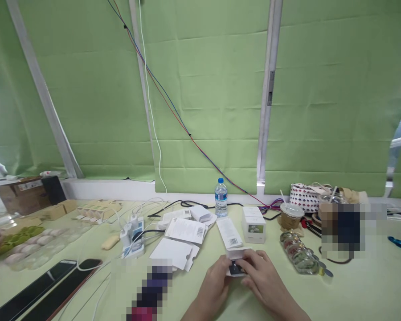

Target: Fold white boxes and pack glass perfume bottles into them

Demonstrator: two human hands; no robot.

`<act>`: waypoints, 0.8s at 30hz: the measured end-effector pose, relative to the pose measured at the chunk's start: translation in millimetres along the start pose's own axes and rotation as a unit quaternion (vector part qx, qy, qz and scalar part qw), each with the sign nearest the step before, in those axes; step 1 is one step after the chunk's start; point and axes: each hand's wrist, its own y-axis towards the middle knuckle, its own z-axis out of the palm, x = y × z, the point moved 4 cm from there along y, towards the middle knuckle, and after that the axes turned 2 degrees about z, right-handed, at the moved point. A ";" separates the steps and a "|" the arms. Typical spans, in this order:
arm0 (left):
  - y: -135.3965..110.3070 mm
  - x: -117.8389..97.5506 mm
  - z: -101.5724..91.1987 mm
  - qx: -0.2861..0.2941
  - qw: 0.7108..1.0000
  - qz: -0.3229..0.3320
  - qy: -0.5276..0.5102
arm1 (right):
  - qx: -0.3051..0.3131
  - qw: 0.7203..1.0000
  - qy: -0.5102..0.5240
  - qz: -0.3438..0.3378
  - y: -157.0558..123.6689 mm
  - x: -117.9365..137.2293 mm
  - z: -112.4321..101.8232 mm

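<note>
Left fingers [222, 265] closed on the near-left side of one small white carton [239, 253], apparently to steady it. Right fingers [251, 259] curled over its open side, touching the dark insert [234, 268]; whether they pinch it, cannot tell. Carton is between both sets of fingers, low over the bench [364, 294], flap up, probably so the contents can be reached.

Just beyond the fingers: one printed white box [228, 232], flat, barcode toward the wearer. Left of the fingers, within easy reach: a loose heap of white cardboard sleeves [173, 253], four at least, overlaps spoil the count; likely put aside there to free the working spot.

Right of the fingers: one clear pack of round tins [300, 253], about four, partly hidden by glare. Well left: two smartphones [36, 285] side by side, and one power strip [133, 240] loaded with plugs, perhaps set there so the leads reach.

Farther beyond the fingers: one upright white box with a plant picture [254, 226], possibly stacked; one capped water bottle [221, 198], upright, out of the way. Beyond right: one lidded drink cup [291, 216] with straw.
</note>
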 end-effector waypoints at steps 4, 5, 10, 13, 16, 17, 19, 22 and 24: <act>0.7 1.2 -0.7 -0.009 1.000 -0.002 -0.014 | 0.006 1.000 -0.007 -0.007 -1.0 -1.4 3.8; 0.6 2.4 -1.2 -0.013 1.000 -0.006 -0.013 | 0.006 1.000 -0.005 -0.009 -2.0 -2.3 4.9; -1.0 13.3 -2.3 -0.049 0.996 -0.064 -0.039 | -0.023 1.000 -0.005 0.000 -9.9 -9.8 13.2; -0.7 19.7 -0.5 -0.074 0.985 -0.115 -0.110 | -0.075 0.997 -0.002 0.016 -13.4 -13.1 17.3; 1.6 22.6 0.9 -0.088 0.971 -0.146 -0.169 | -0.117 0.991 0.036 0.060 -13.1 -16.4 16.7; 2.7 22.9 0.7 -0.092 0.967 -0.153 -0.181 | -0.125 0.989 0.049 0.065 -12.3 -16.6 15.4; 4.7 22.7 -0.2 -0.097 0.961 -0.163 -0.203 | -0.140 0.986 0.070 0.053 -10.4 -15.2 11.9; 5.5 21.3 -0.9 -0.096 0.955 -0.173 -0.221 | -0.161 0.983 0.086 0.031 -9.7 -14.1 7.7; 3.7 20.7 1.1 -0.081 0.956 -0.174 -0.220 | -0.183 0.978 0.090 0.045 -11.6 -16.5 7.4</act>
